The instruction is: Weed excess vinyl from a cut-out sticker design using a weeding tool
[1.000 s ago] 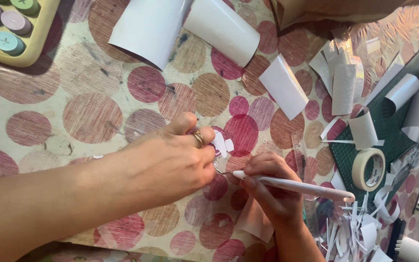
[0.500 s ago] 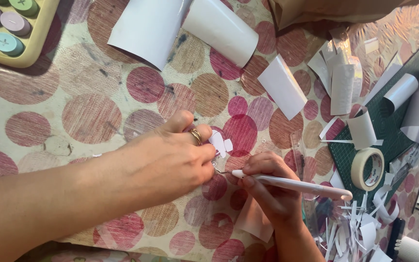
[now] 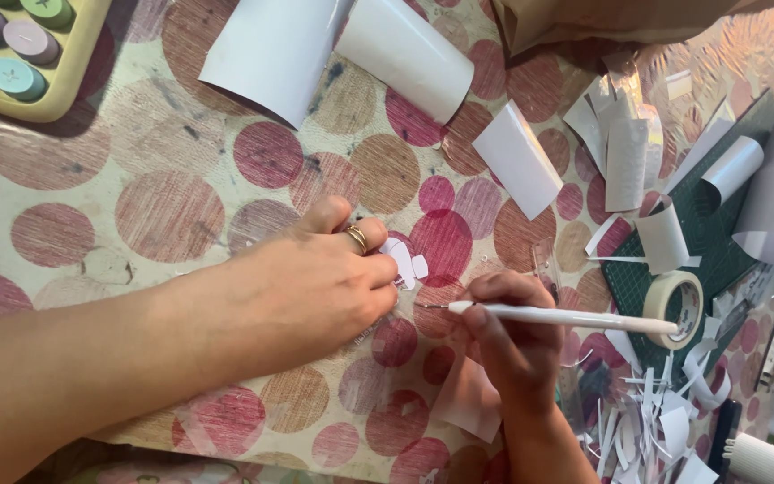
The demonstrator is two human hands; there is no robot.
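My left hand (image 3: 320, 282), with a gold ring on one finger, lies flat on the dotted tablecloth and presses down a small white cut-out shape (image 3: 405, 260) under clear film. Just right of it, my right hand (image 3: 508, 345) grips a slim white craft knife (image 3: 566, 316). The knife's tip points left, close to the cut-out and to my left fingertips.
Curled white paper sheets (image 3: 333, 45) lie at the top, more white strips (image 3: 624, 152) to the right. A green cutting mat (image 3: 718, 242) holds a tape roll (image 3: 678, 300). Paper scraps (image 3: 656, 421) pile at the lower right. A calculator (image 3: 20, 54) sits top left.
Both hands stay almost where they were. The knife has barely shifted beside the cut-out.
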